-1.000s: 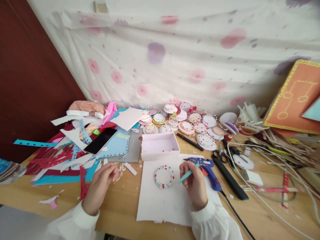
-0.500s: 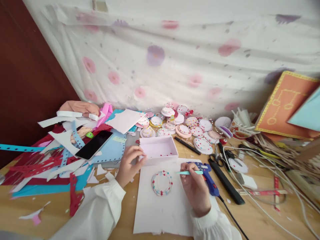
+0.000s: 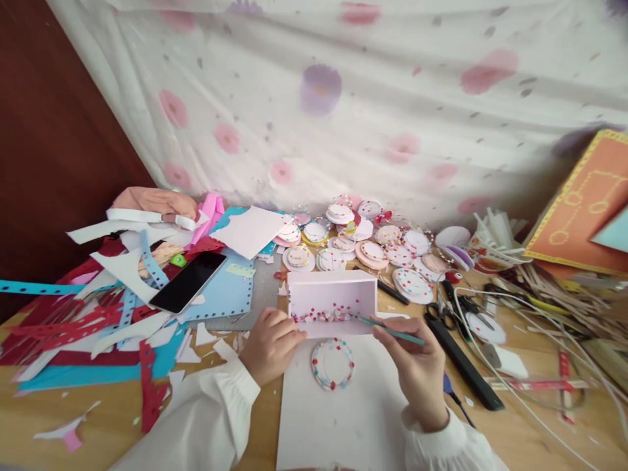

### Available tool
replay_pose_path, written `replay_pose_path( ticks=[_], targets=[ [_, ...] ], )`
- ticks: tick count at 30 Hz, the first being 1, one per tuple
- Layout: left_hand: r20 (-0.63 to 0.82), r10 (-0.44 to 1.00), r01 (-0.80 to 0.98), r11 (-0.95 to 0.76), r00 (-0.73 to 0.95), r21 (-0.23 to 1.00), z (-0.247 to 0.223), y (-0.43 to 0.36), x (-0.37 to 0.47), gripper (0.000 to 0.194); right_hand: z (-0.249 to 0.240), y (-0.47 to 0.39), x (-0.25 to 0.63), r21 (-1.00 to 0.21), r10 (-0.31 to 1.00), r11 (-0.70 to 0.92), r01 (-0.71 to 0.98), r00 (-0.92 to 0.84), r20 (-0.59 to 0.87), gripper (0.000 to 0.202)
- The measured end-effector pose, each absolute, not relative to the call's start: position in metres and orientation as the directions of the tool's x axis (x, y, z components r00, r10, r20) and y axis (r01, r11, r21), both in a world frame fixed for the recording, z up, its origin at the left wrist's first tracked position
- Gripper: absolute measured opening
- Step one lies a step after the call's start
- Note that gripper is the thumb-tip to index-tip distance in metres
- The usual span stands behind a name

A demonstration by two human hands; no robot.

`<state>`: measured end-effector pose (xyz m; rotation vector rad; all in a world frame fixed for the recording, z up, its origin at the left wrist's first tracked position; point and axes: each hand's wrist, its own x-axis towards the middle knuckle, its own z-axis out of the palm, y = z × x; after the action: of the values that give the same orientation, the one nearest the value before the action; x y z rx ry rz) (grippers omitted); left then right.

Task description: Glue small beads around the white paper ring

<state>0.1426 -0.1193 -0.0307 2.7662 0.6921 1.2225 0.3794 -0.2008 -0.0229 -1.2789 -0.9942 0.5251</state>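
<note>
A pale pink box (image 3: 333,294) is tilted toward me, with small red and white pieces along its lower side. My left hand (image 3: 273,345) is closed on the box's lower left corner. Teal tweezers (image 3: 405,336) are held in my right hand (image 3: 416,356), their tips inside the box near the pieces. Below the box, a beaded ring (image 3: 332,364) with red, white and blue beads lies on a white sheet (image 3: 343,428).
Behind the box stand several decorated paper discs (image 3: 371,254). Colored paper scraps and a black phone (image 3: 188,282) lie left. Scissors (image 3: 441,314), a black bar (image 3: 464,356), white cables and sticks are right; the glue gun is mostly hidden behind my right hand.
The box has been tilted toward me, and my left hand has closed on its corner. My right hand has moved the tweezers into the box. The view has shifted slightly.
</note>
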Motion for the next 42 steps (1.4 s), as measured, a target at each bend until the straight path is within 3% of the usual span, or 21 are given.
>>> replay_pose_path(
  ticks=[4,10,16,22,29,36,39,42],
  targets=[
    [0.696,0.399,0.365,-0.908,0.596,0.208,-0.031,-0.119,0.143,0.016,-0.007,-0.18,0.368,-0.835,0.898,0.269,0.48,0.189,0.398,0.005],
    [0.703,0.398,0.364,-0.908,0.589,0.208,-0.032,-0.119,0.143,0.014,0.003,-0.148,0.343,-0.736,0.966,0.236,0.634,-0.072,0.247,0.008],
    [0.703,0.417,0.358,-0.902,0.576,0.241,-0.033,-0.119,0.144,0.016,0.021,-0.146,0.363,-0.563,0.965,0.216,0.798,-0.084,0.25,0.014],
    [0.707,0.433,0.358,-0.895,0.558,0.266,-0.032,-0.118,0.145,0.015,0.038,-0.151,0.384,-0.599,0.962,0.209,0.773,-0.05,0.27,0.01],
    [0.694,0.45,0.355,-0.889,0.562,0.289,-0.032,-0.118,0.145,0.016,0.021,-0.146,0.367,-0.512,0.953,0.266,0.817,-0.144,0.265,0.015],
    [0.68,0.469,0.352,-0.881,0.564,0.316,-0.029,-0.119,0.145,0.018,0.02,-0.142,0.363,-0.497,0.888,0.359,0.79,-0.125,0.442,0.014],
    [0.677,0.462,0.334,-0.886,0.574,0.321,-0.028,-0.119,0.145,0.019,0.022,-0.142,0.369,-0.53,0.901,0.362,0.767,-0.142,0.409,0.013],
    [0.67,0.475,0.336,-0.88,0.571,0.337,-0.027,-0.119,0.145,0.019,0.021,-0.142,0.371,-0.454,0.905,0.383,0.804,-0.227,0.361,0.018]
  ],
)
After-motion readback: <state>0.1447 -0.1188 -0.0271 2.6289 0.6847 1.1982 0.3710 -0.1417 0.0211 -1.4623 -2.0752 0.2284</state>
